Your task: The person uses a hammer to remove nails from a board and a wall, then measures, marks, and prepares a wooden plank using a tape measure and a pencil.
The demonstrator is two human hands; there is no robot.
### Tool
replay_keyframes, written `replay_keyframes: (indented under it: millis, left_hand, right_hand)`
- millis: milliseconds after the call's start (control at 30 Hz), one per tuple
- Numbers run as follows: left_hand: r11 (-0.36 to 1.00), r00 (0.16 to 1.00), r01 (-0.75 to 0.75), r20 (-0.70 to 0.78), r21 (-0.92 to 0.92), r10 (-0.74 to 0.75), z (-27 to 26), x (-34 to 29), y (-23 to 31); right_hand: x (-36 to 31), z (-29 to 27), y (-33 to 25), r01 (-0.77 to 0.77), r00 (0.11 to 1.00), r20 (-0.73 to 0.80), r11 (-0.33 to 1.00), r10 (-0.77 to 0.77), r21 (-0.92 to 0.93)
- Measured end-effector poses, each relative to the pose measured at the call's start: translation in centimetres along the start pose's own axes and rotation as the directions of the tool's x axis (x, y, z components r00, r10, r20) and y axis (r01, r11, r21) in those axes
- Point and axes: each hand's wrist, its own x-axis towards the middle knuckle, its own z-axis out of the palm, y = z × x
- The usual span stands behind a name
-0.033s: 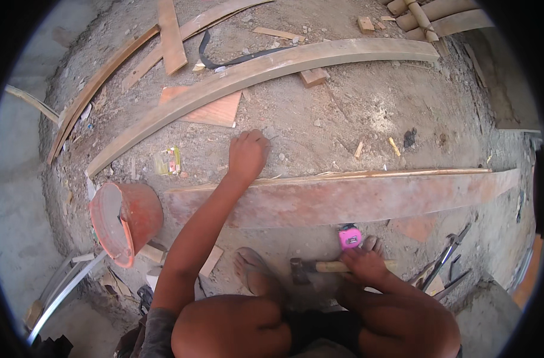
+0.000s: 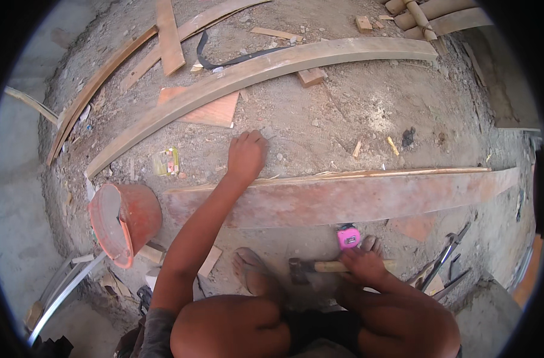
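Note:
My left hand (image 2: 247, 156) reaches over a long reddish-brown plank (image 2: 319, 203) to the dirt just beyond it. Its fingers are curled downward, and a thin sliver shows by the fingertips, too small to name. In front of my right foot, my right hand (image 2: 365, 265) is closed over the wooden handle of a hammer (image 2: 328, 267), whose dark head points left. A pink tape measure (image 2: 348, 238) sits just beyond the right fingers, between them and the plank.
An orange bucket (image 2: 143, 212) lies tipped at the left. A long timber beam (image 2: 254, 73) crosses the ground farther off, over a thin board (image 2: 212, 110). Metal tools (image 2: 445, 256) lie at right. Loose planks (image 2: 170, 42) are at the far left, and concrete walls border both sides.

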Motion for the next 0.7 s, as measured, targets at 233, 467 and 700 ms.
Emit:
replay_keyframes:
  millis: [233,467,700]
  left_hand:
    - [0.604,0.884,0.331,0.013,-0.725,-0.468,-3.8,-0.4,-1.4]
    - [0.308,0.783,0.412,0.161,-0.858,-0.601,-9.0,-2.4,0.8]
    - [0.314,0.919,0.348,0.257,-0.883,-0.298,-5.2,-7.7,9.1]
  right_hand:
    - [-0.6,-0.2,-0.4,0.0,0.994,-0.107,1.0,0.002,0.02]
    - [-2.3,0.9,1.6,0.02,0.978,-0.206,0.996,-0.038,-0.087]
    - [-1.4,-1.1,1.4,0.058,0.985,-0.156,0.993,-0.074,-0.103]
